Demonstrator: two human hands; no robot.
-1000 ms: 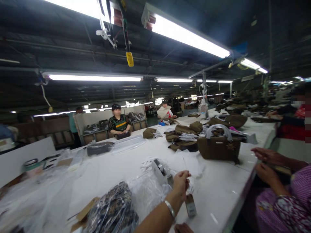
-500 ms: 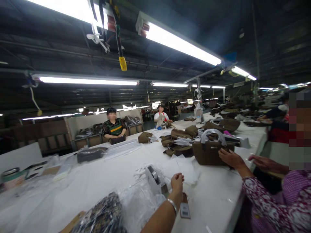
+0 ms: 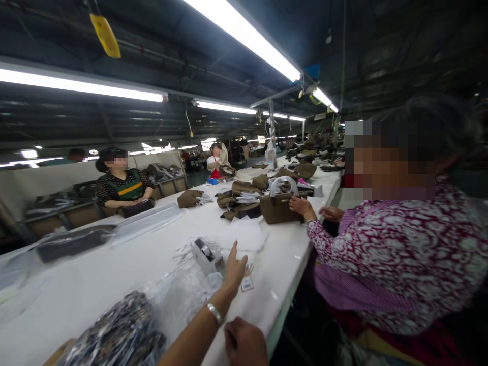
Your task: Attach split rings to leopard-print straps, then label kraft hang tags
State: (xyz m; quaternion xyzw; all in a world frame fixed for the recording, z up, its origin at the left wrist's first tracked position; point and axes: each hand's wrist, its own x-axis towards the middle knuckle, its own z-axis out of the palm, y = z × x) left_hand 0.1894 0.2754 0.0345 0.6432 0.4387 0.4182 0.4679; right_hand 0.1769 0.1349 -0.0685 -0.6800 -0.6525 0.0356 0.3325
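My left hand (image 3: 234, 269), with a silver bracelet on its wrist, reaches over the white table with the index finger stretched out and nothing in its grasp. Just left of it stands a grey tape dispenser (image 3: 206, 255). Right beside the wrist lies a paper tag with a barcode (image 3: 247, 283). My right hand (image 3: 247, 343) is curled closed low in the view, by the table's near edge; what it holds, if anything, is hidden. A dark patterned item in clear plastic (image 3: 118, 330) lies left of my left forearm, next to crumpled clear plastic bags (image 3: 177, 295).
A person in a patterned purple top (image 3: 381, 249) sits close on the right, hands at a brown handbag (image 3: 276, 208). More brown bags (image 3: 244, 195) and white paper (image 3: 244, 234) lie mid-table. Two people work across the table (image 3: 141, 269). A yellow switch (image 3: 105, 36) hangs overhead.
The view has swung to the right, bringing the neighbour more fully into sight. My left hand's index finger has stretched out from curled fingers. My right hand has come into view at the bottom.
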